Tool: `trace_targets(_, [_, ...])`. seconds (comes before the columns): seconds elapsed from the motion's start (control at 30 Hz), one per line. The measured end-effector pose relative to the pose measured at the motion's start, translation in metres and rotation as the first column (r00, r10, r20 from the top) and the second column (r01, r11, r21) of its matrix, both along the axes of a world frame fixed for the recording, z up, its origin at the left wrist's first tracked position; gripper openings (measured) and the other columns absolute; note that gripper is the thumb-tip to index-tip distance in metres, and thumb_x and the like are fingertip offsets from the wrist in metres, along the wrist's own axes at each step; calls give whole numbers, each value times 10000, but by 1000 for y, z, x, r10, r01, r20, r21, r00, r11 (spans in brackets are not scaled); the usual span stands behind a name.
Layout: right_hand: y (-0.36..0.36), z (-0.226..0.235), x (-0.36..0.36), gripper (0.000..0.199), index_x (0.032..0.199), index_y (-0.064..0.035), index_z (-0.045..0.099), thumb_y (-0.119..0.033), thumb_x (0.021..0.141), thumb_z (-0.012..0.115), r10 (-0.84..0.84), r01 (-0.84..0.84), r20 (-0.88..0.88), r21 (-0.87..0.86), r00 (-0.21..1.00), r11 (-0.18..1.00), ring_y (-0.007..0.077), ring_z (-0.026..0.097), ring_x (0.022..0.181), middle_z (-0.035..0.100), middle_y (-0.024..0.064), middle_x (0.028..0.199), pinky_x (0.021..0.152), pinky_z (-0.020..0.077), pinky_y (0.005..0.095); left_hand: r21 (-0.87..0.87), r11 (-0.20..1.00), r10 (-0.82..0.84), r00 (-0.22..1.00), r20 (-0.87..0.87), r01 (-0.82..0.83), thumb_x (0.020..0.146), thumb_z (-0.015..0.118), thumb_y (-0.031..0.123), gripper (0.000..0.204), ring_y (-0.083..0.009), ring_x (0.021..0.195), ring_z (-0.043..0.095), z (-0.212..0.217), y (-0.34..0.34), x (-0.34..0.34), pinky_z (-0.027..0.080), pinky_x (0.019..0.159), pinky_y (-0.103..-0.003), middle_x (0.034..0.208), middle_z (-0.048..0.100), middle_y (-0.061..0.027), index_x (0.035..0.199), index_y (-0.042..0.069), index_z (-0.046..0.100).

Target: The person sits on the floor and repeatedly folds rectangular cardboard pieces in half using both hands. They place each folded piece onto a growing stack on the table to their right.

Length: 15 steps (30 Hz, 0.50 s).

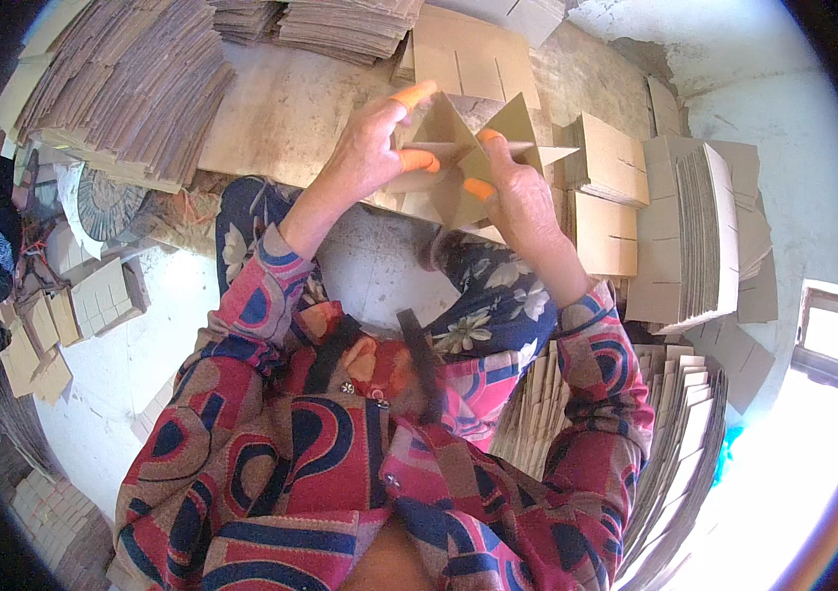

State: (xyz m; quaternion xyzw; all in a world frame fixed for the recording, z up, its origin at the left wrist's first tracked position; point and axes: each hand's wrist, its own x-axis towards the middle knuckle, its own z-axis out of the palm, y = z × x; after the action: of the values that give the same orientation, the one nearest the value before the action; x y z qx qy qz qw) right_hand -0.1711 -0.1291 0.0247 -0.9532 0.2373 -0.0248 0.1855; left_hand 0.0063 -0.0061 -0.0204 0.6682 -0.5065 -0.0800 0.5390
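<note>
Cardboard dividers (515, 120), gripped in left hand (369, 144) and right hand (525, 203) fingers (419, 160), near edge of tabletop (276, 103), bare leftward, stack (613, 158) close rightward

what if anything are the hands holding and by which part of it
A brown cardboard piece of crossed flat panels: the right hand grips its near right side; the left hand is at its left side, grip unclear.

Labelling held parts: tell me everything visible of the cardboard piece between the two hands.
The cardboard piece looks tan and thin: flat panels crossing at angles, pointed corners jutting out. It sits at the near edge of the worktop; whether it rests there is unclear. The left hand and right hand touch it, partly hiding it.
</note>
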Motion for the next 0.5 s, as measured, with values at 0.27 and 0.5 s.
trace_targets(0.27, [5,4,-19,572,1269,-63,459,-303,815,710,129,-75,234,-227,964,971,387,652,770,657,187,892,580,503,474,-15,980,-200,971,-131,199,639,852,88,811,-177,1010,615,-18,3,10,502,866,-309,1209,636,-94,1367,71,493])
trace_targets(0.5, [-5,18,-33,924,1415,5,352,-523,754,722,53,59,183,-555,982,830,346,638,887,656,135,953,1008,321,590,40,982,-170,959,-228,183,731,770,-7,468,-111,791,646,-22,9,9,513,751,-248,874,715,-52,1178,33,640])
